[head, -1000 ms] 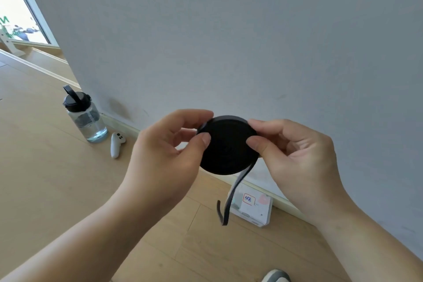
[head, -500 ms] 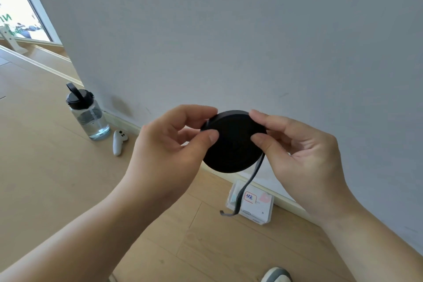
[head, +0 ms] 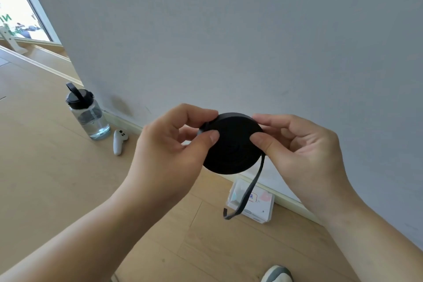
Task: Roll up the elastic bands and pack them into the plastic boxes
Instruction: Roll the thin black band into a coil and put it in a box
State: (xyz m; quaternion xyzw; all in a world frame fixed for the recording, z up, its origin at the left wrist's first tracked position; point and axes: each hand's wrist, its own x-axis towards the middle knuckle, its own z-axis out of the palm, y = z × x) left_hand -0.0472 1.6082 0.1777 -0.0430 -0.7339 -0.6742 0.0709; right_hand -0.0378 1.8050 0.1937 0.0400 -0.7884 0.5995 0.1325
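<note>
A black elastic band wound into a flat round roll (head: 231,149) is held upright in mid-air between both hands. My left hand (head: 169,146) pinches its left edge with thumb and fingers. My right hand (head: 299,151) grips its right edge, thumb on the face. A short loose tail of the band (head: 247,194) hangs from the roll's lower right, its end curled. On the floor by the wall lies a small clear plastic box (head: 258,208) with a printed card inside, partly behind the tail.
A clear water bottle (head: 88,117) with a black lid stands on the wooden floor by the grey wall. A white handheld controller (head: 119,142) lies beside it. A shoe tip (head: 277,275) shows at the bottom edge. A bright doorway is at far left.
The loose tail has become shorter as the roll turned between my fingers. Both hands stay on the roll, with my right thumb shifted on its face.
</note>
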